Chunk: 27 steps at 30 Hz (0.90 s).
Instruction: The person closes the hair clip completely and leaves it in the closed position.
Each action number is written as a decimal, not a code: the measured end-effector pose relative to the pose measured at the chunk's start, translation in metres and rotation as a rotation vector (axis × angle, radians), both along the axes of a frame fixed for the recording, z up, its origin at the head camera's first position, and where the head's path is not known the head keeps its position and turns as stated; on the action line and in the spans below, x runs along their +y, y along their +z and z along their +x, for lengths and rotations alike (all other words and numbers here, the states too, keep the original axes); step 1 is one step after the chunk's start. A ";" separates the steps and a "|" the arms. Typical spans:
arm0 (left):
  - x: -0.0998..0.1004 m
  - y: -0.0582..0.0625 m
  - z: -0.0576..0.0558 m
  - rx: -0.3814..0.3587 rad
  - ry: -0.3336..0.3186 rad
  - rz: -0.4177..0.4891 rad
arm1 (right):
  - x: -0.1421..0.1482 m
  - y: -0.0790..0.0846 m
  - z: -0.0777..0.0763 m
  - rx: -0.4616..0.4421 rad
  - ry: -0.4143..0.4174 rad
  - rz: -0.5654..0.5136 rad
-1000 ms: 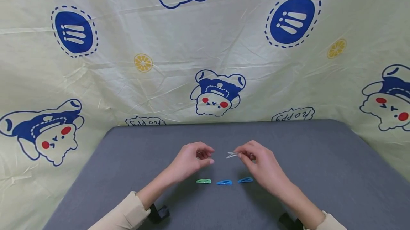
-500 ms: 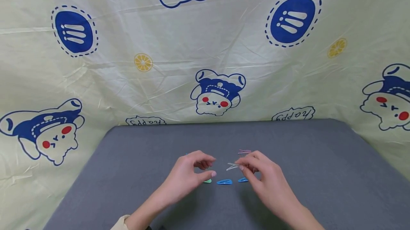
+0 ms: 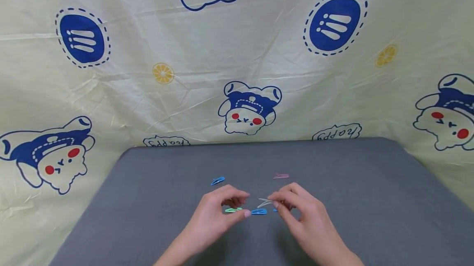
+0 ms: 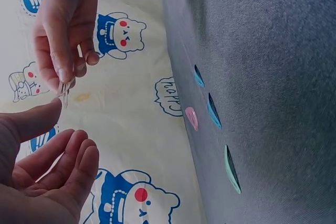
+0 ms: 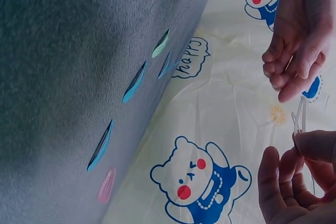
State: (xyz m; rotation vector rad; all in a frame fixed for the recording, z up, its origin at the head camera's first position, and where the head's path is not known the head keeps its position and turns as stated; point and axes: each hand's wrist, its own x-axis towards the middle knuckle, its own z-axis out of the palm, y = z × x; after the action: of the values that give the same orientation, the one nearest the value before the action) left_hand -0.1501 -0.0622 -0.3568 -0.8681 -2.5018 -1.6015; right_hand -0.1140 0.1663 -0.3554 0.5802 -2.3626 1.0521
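My right hand point(image 3: 301, 214) pinches a white snap hair clip point(image 3: 264, 203) between thumb and fingertips. Its two arms stand spread apart, pointing left. Facing it, my left hand point(image 3: 216, 212) holds nothing, with thumb and fingers apart and loosely bent. In the head view a small gap separates the left fingertips from the clip. Below the hands lie a green hair clip point(image 3: 232, 210), a blue hair clip point(image 3: 259, 212) and another blue clip point(image 5: 101, 145), mostly hidden behind the right fingers in the head view.
Farther back on the grey table point(image 3: 148, 200) lie a blue hair clip point(image 3: 218, 180) at left and a pink hair clip point(image 3: 281, 176) at right. A cream printed cloth point(image 3: 200, 52) hangs behind the table's far edge.
Both hands have come nearer to the front row of clips, the white clip staying in the right hand. The blue and pink clips farther back have come into sight from behind the hands.
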 end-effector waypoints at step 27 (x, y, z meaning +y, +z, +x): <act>0.012 -0.012 0.011 0.193 -0.032 0.110 | -0.010 -0.013 0.005 0.070 0.106 -0.030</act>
State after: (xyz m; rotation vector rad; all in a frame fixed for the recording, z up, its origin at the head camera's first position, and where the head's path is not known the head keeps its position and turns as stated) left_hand -0.1390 -0.0505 -0.3687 -0.9999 -2.2594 -1.5647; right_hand -0.1088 0.1565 -0.3687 0.7253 -2.2732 1.0934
